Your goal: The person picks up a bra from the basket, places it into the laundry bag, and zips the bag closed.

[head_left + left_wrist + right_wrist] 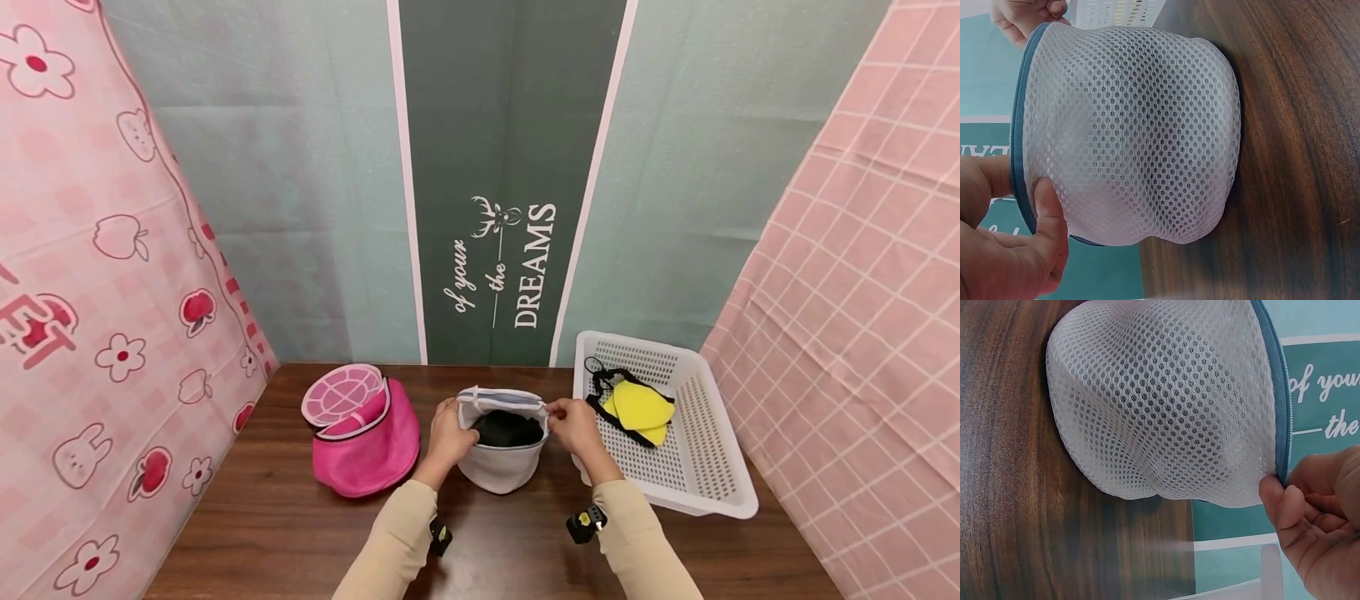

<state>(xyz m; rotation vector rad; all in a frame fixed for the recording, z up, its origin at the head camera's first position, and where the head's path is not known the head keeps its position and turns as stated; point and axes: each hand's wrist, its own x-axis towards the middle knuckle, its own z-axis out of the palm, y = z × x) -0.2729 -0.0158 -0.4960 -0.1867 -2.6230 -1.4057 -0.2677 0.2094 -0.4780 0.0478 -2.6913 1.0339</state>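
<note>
A white mesh laundry bag (pixel 498 471) stands upright on the table, its round top unzipped and the lid folded back. Black cloth (pixel 510 427) lies inside it and shows dark through the mesh in both wrist views. My left hand (pixel 447 437) pinches the left side of the rim, thumb on the mesh and fingers over the blue zipper edge (pixel 1018 119). At the right side of the opening, my right hand (pixel 576 427) pinches the zipper edge between thumb and finger, as the right wrist view shows closely.
To the left stands a pink mesh bag (pixel 367 458) with its lid open and pink cloth inside. A white perforated basket (pixel 712 492) sits at the right, holding a yellow garment (pixel 643 406) with black straps. Cloth hangings surround the wooden table (pixel 255 517).
</note>
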